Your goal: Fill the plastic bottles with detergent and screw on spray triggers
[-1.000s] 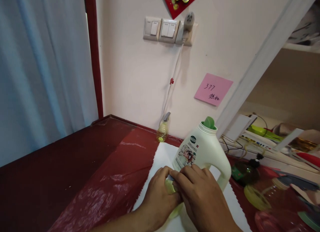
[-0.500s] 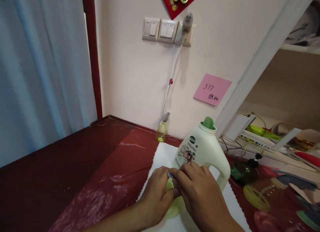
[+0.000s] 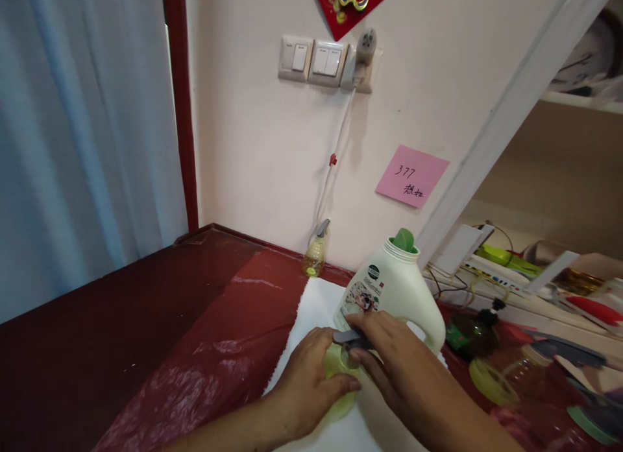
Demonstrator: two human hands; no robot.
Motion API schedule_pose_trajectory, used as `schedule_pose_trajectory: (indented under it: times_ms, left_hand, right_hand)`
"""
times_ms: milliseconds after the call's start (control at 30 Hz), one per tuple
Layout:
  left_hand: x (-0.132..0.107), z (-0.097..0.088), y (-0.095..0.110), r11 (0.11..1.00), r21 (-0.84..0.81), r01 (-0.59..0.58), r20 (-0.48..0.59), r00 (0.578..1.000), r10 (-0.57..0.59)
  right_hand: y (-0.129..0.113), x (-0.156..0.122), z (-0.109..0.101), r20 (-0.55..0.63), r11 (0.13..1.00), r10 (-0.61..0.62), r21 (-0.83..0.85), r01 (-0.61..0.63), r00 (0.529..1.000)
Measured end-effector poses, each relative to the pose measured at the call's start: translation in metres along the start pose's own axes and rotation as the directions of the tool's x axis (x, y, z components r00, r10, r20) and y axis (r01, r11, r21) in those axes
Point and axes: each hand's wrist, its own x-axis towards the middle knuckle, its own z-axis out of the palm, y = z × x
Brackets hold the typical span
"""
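2 hands (image 3: 350,374) grip a spray bottle (image 3: 341,390); pink note (image 3: 411,177) reads 377.

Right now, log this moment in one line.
left hand: grips yellow bottle | right hand: pinches grey nozzle | behind: white jug

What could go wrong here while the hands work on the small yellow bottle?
The right hand pulls the grey spray head off the small yellow bottle held by the left hand; liquid may spill on the white cloth. The big white jug close behind might get knocked.
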Motion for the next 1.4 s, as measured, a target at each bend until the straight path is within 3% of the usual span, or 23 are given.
schedule_pose_trajectory:
  times_ms: [167, 300, 567, 833, 1167, 1400]
  left_hand:
    - [0.000, 0.000, 0.001, 1.000, 0.011, 0.017, 0.016, 1.000, -0.017]
    - [-0.001, -0.001, 0.002, 0.999, 0.035, 0.001, 0.012, 1.000, -0.002]
    - [0.000, -0.001, 0.002, 1.000, 0.015, -0.009, -0.022, 1.000, 0.010]
    - [0.006, 0.001, 0.014, 1.000, 0.027, -0.016, -0.123, 0.992, 0.019]
    - [0.006, -0.011, 0.010, 0.974, 0.197, -0.110, 0.002, 0.994, 0.112]
    - [0.003, -0.002, 0.005, 0.998, 0.020, -0.058, -0.053, 0.997, 0.059]
  right_hand:
    - [0.000, 0.002, -0.013, 0.236, 0.985, 0.154, 0.046, -0.169, 0.959]
    - [-0.007, 0.008, -0.017, 0.290, 0.962, 0.246, 0.043, -0.269, 0.925]
    - [-0.015, 0.008, -0.005, 0.231, 0.948, 0.311, -0.006, -0.318, 0.922]
    - [-0.007, -0.003, 0.007, 0.139, 0.972, 0.235, -0.045, -0.231, 0.962]
    - [-0.009, 0.002, 0.005, 0.146, 0.968, 0.249, 0.004, -0.252, 0.958]
    - [-0.005, -0.005, 0.011, 0.102, 0.981, 0.193, -0.051, -0.189, 0.976]
